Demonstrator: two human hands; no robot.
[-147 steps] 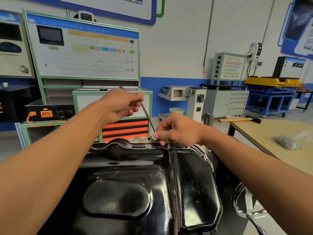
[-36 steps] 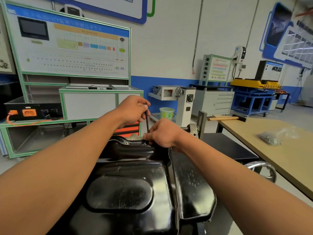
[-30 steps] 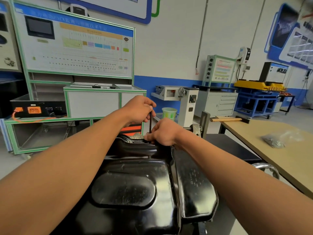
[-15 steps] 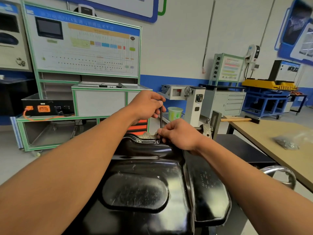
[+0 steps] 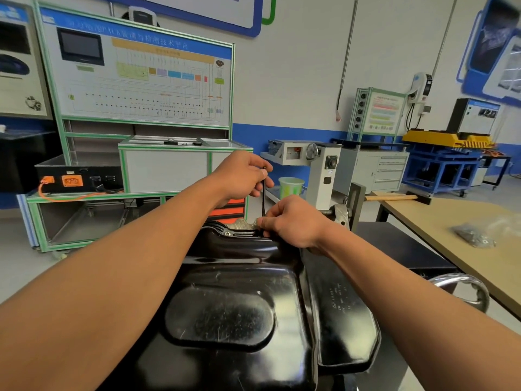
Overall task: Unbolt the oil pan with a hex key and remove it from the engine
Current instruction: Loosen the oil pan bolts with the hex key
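Note:
A glossy black oil pan [image 5: 242,300] fills the lower middle, bottom side up on the engine. A thin dark hex key [image 5: 264,198] stands nearly upright at the pan's far flange [image 5: 239,233]. My left hand [image 5: 244,176] pinches the key's upper end. My right hand [image 5: 293,221] rests on the far edge of the pan, with its fingertips curled round the key's lower end at the flange. The bolt under the key is hidden by my fingers.
A wooden table [image 5: 456,235] at the right carries a hammer [image 5: 394,197] and a clear bag of small parts [image 5: 476,235]. A chrome handwheel [image 5: 462,289] sticks out near the pan's right. Green-framed training benches [image 5: 135,170] stand behind, with a green cup [image 5: 291,187].
The hex key has gone from slanted to nearly upright over the last seconds. Both hands have stayed at the far flange; the camera view shifted slightly.

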